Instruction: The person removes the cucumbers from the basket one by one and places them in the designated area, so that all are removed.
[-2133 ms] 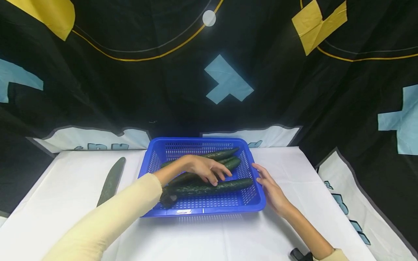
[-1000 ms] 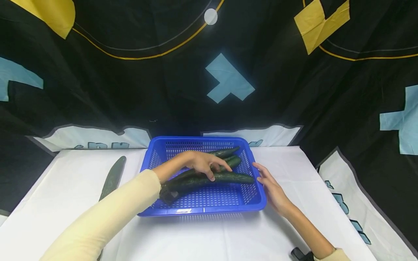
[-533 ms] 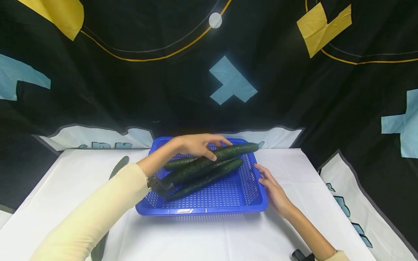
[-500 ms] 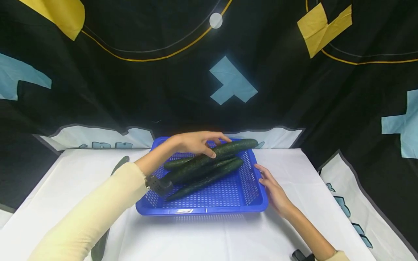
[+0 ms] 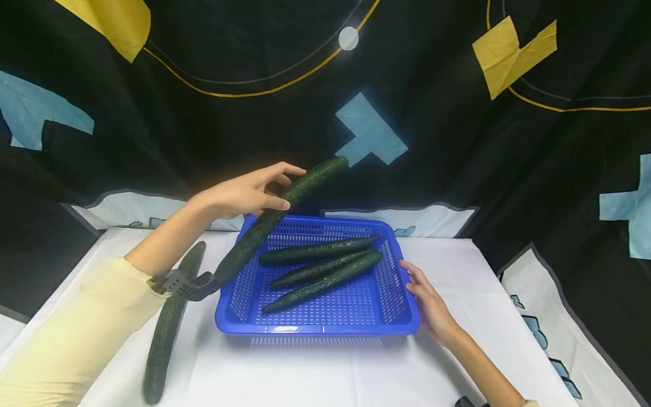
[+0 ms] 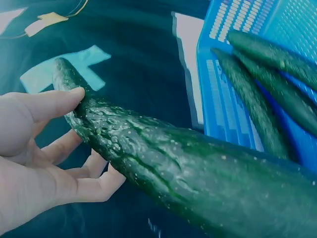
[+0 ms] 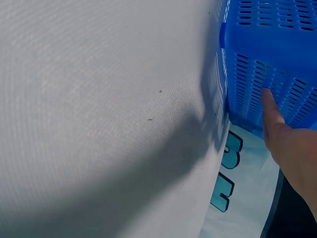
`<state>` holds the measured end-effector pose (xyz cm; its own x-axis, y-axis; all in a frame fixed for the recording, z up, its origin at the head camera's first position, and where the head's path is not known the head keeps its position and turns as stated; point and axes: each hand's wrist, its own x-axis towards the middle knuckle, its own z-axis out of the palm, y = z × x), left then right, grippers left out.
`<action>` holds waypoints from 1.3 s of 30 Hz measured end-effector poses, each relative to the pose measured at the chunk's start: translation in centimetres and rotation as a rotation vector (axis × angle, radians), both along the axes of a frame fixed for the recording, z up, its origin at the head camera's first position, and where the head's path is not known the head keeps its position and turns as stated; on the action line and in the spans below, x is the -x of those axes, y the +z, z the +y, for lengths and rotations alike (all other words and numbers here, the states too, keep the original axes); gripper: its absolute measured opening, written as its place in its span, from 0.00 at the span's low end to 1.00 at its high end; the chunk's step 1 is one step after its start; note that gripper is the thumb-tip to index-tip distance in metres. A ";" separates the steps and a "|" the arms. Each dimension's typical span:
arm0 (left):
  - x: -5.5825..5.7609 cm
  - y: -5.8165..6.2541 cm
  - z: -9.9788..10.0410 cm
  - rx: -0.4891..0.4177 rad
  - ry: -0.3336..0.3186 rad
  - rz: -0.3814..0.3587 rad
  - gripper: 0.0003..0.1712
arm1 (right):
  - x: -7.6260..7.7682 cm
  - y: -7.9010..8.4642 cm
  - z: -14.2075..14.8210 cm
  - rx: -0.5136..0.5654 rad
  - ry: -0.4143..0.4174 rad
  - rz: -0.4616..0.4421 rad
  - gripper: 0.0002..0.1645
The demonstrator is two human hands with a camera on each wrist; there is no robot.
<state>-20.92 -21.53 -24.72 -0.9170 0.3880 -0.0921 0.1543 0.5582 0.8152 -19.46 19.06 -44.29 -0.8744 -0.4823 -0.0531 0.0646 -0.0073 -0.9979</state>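
My left hand (image 5: 244, 191) pinches a long dark green cucumber (image 5: 254, 234) between thumb and fingers, raised above the basket's left side and tilted with its far end up. In the left wrist view the cucumber (image 6: 178, 163) runs from the fingertips to the lower right. Three more cucumbers (image 5: 320, 250) lie inside the blue perforated basket (image 5: 325, 329). My right hand (image 5: 432, 308) touches the basket's right side with fairly straight fingers. The right wrist view shows one digit of the right hand (image 7: 292, 144) against the slotted wall; its other fingers are hidden there.
Another cucumber (image 5: 164, 345) lies on the white-covered table (image 5: 274, 373) left of the basket, partly hidden by my left wrist and its black strap device (image 5: 185, 285). A black cloth (image 5: 203, 135) with yellow and blue shapes hangs behind.
My left hand has reached among the cucumbers, taken hold of one and lifted it up and left out of the basket. The cucumbers left inside have shifted. My right hand stays at the basket's side.
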 end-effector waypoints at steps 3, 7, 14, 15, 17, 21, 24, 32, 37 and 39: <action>-0.9 0.0 -1.7 0.008 0.053 0.014 0.40 | 0.0 0.0 0.0 -0.001 0.001 0.007 0.33; -2.1 -0.3 -3.9 0.000 0.113 0.011 0.42 | -0.1 0.0 0.0 0.002 0.001 0.017 0.33; -3.7 -2.2 -6.9 -0.010 0.235 0.011 0.44 | -0.5 0.1 0.3 -0.009 -0.017 0.009 0.33; -3.9 -2.5 -7.4 -0.008 0.256 0.012 0.44 | -0.5 0.2 0.3 -0.015 -0.018 0.011 0.33; -4.5 -3.1 -8.4 0.011 0.294 0.019 0.45 | -0.6 0.2 0.2 -0.017 -0.015 0.013 0.33; -5.8 -4.4 -10.7 0.030 0.341 0.000 0.47 | -0.5 0.2 0.1 -0.016 -0.008 0.008 0.33; -6.8 -5.5 -12.4 0.026 0.363 -0.023 0.47 | -0.4 0.3 0.0 -0.012 -0.001 0.001 0.33; -9.6 -9.4 -16.2 0.022 0.386 -0.051 0.45 | -0.3 0.2 0.0 -0.007 0.009 -0.004 0.33; -11.0 -12.3 -17.9 0.026 0.408 -0.091 0.44 | -0.2 0.2 0.1 -0.006 0.006 -0.015 0.32; -11.6 -13.3 -18.5 0.026 0.421 -0.118 0.44 | -0.2 0.1 0.2 -0.005 0.008 -0.016 0.32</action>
<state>-9.36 -39.99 -38.04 -0.9773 -0.0213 -0.2106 -0.1846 0.5727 0.7987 -19.26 19.24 -44.19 -0.8696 -0.4890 -0.0691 0.0803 -0.0020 -0.9968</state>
